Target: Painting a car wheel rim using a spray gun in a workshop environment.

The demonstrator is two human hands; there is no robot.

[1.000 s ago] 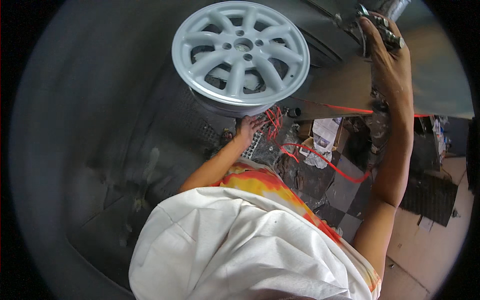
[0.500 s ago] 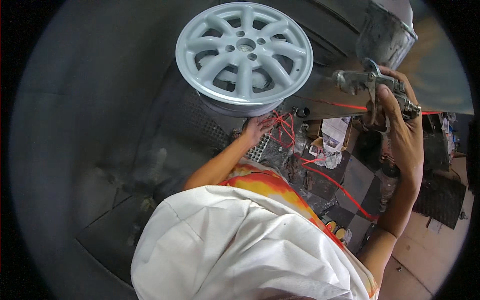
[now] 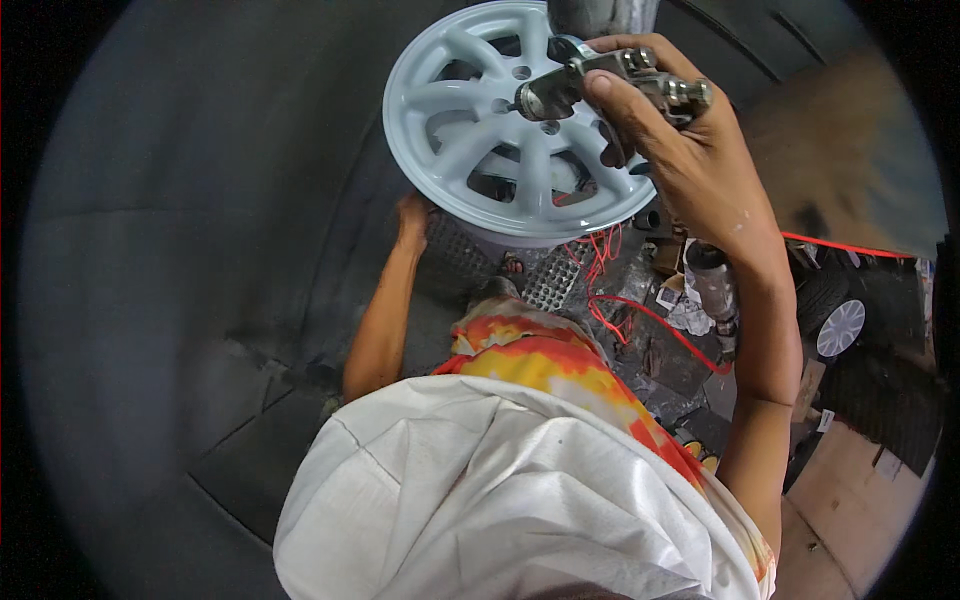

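A pale, glossy multi-spoke wheel rim stands face-up at the top middle. My right hand is wrapped round a metal spray gun, thumb along its back. The gun's nozzle lies over the wheel's hub area in the view, and its grey paint cup rises past the top edge. My left hand is at the wheel's lower left edge, with its fingers mostly hidden; whether it grips the rim cannot be made out.
A red air hose loops across the cluttered floor below the wheel. A perforated metal plate lies beneath. To the right are a tire and a silver wheel cover. A dark wall fills the left.
My right hand has brought the spray gun leftward, over the wheel in the view. My left hand has shifted from beneath the wheel to its left edge. The wheel appears slightly further right.
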